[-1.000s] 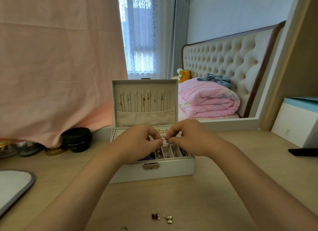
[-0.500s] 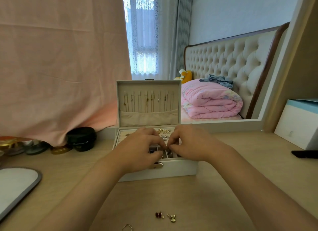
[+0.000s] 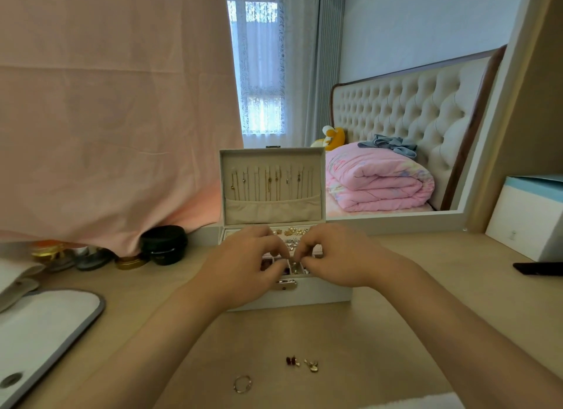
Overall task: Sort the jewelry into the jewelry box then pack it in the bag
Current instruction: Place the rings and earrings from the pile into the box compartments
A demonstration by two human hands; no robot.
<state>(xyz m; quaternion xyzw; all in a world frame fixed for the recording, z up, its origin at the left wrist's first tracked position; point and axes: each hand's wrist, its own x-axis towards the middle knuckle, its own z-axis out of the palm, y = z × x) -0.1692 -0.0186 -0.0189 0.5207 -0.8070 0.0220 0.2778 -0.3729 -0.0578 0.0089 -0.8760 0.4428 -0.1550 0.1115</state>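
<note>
The jewelry box (image 3: pixel 320 296) stands open in the middle of the tabletop (image 3: pixel 396 332), its lid upright and hung with thin necklaces (image 3: pixel 268 183). Our left hand (image 3: pixel 243 265) and right hand (image 3: pixel 335 256) meet over its front compartments. Each grip is drawn together, fingertips pinching a small gold piece (image 3: pixel 294 261) just above a compartment. It is too small for us to say what it is.

Near the tabletop's front edge, well apart from the box, lie a dark red earring (image 3: pixel 292 361), a gold earring (image 3: pixel 312 365) just beside it, and a ring (image 3: pixel 242 383).

We judge these pieces light, hard and slippery, and easy to flick away. They want a fingertip pinch on the body, not on a thin post or hook. The ring is best taken across its band. The box looks stiff and fairly light. We would shut the lid first, then hold it by both side walls.

The tabletop is pale wood, smooth and flat, so a dropped piece may skid or roll. To the left are a white pad with a grey rim (image 3: pixel 45 326), a black jar (image 3: pixel 164 244) and smaller pots under a hanging pink cloth (image 3: pixel 106 104). To the right are a white carton (image 3: pixel 530 219) and a dark flat object (image 3: pixel 539 268). Behind, a white-framed opening, a mirror we think, shows a bed (image 3: pixel 411 110) with a folded pink quilt (image 3: pixel 377 183).
</note>
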